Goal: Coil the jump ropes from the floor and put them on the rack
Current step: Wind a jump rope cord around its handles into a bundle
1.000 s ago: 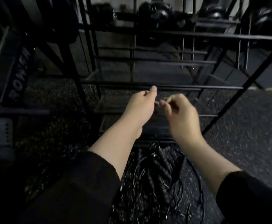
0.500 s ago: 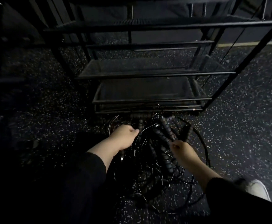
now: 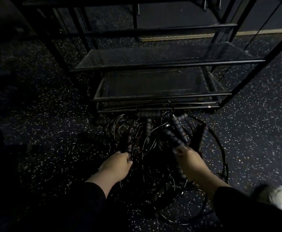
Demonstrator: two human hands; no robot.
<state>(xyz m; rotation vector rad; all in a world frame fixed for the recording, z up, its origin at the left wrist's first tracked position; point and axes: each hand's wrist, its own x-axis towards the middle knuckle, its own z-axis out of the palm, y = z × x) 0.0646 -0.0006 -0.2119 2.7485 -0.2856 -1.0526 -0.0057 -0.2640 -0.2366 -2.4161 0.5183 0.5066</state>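
A tangled pile of black jump ropes with ribbed handles and thin wire cords lies on the speckled floor in front of the black metal rack. My left hand grips a dark rope handle at the pile's left side. My right hand holds the lower ends of two ribbed handles that point up toward the rack. Cords loop around both hands and run under my forearms.
The rack has mesh shelves stacked above the lowest tray. Dark speckled rubber floor spreads to the right and left. A white shoe shows at the bottom right. Dim equipment frames stand at the far left.
My head tipped down from the rack to the floor. Both hands dropped from chest height into the rope pile and closed on handles.
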